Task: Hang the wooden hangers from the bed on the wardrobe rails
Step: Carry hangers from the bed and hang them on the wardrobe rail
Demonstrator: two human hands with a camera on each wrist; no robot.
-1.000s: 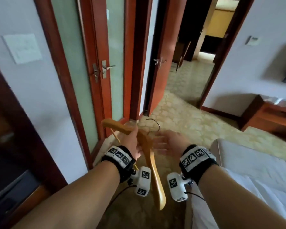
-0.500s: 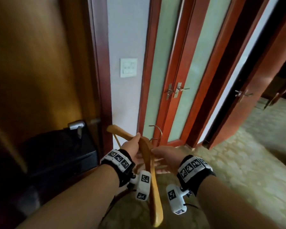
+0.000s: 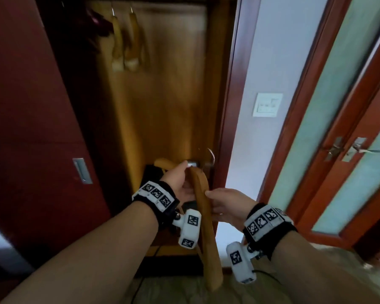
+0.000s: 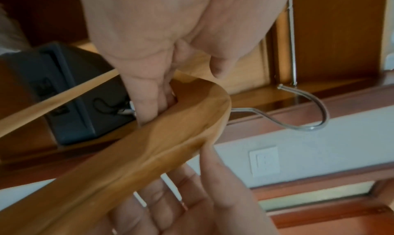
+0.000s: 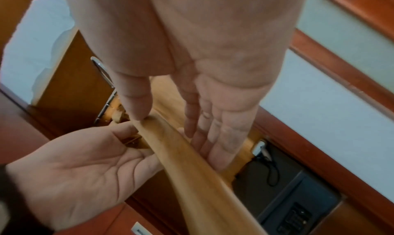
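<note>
A wooden hanger [image 3: 206,233] with a metal hook [image 3: 212,154] is held low in front of the open wardrobe. My left hand [image 3: 180,183] grips it near the neck, fingers curled round the wood [image 4: 153,86]. My right hand [image 3: 222,205] pinches the near arm, thumb on one face and straight fingers on the other [image 5: 213,103]. The hook [image 4: 315,113] points towards the wardrobe frame. Two more wooden hangers [image 3: 125,44] hang high inside the wardrobe, up and to the left of my hands. The rail above them is hidden.
A dark red sliding door [image 3: 31,128] with a recessed handle [image 3: 81,171] covers the wardrobe's left half. A black safe [image 5: 298,205] sits on the wardrobe floor behind my hands. To the right are a wall switch [image 3: 267,105] and frosted glass doors [image 3: 349,128].
The view has swung left from the doors to the open wardrobe. My right hand has gone from hovering beside the hanger to pinching its arm. The left hand's grip is unchanged.
</note>
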